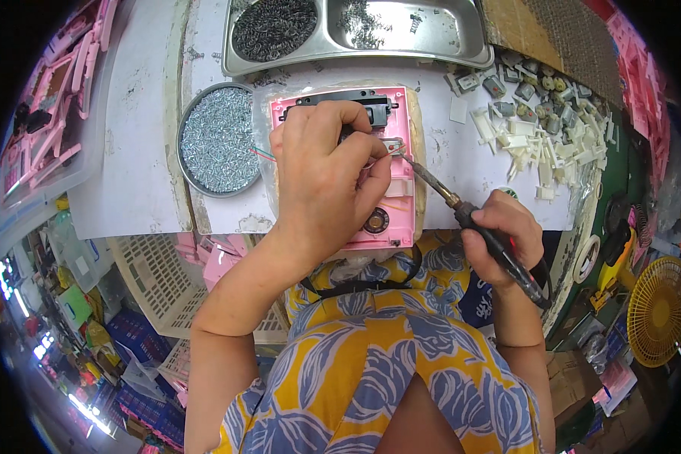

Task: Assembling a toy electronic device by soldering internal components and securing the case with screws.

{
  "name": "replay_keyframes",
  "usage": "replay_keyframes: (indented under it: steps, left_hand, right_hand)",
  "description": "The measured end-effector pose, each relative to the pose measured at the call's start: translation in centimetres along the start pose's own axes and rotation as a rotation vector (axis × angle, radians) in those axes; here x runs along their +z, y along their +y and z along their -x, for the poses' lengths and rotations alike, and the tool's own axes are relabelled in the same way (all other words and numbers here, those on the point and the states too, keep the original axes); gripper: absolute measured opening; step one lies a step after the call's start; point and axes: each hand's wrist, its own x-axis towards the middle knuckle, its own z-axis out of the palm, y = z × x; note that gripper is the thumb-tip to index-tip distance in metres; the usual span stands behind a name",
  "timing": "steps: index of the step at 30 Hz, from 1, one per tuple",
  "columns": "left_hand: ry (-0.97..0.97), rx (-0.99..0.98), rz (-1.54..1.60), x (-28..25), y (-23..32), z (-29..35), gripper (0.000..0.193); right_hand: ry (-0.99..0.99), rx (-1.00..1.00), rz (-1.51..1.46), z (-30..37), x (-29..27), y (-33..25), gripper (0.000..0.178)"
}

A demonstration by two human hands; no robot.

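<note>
Garment (333, 356) bright yellow, printed with large blue-grey leaf-like shapes, pale streaks and outlines running through them. Left sleeve (238, 416) short, loose, same print. Neckline (416, 375) V-shaped, point toward far side. Narrow black strap (356, 287) curving across garment's far part. Left hand (318, 178), right hand (507, 234) ungloved; both forearms (242, 280) bare.

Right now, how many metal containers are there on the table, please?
2: a round dish of small silvery pieces, left of the left hand, and a divided tray at the far side, partly cut off by the picture's edge. No other shows.
</note>
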Motion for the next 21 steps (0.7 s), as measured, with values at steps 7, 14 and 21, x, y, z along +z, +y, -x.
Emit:
replay_keyframes:
  steps: [7,14,21]
  left_hand:
    - [0.007,0.010,-0.011,0.02,0.07,0.01,0.016]
    - [0.018,0.023,-0.032,0.01,-0.01,0.15,0.016]
    - [0.003,0.025,-0.086,0.05,0.20,0.03,0.014]
  right_hand:
    - [0.019,-0.038,-0.016,0.05,0.03,-0.20,0.025]
    - [0.061,-0.025,-0.013,0.30,-0.36,0.06,0.025]
    - [0.088,-0.004,-0.004,0.07,-0.81,0.25,0.026]
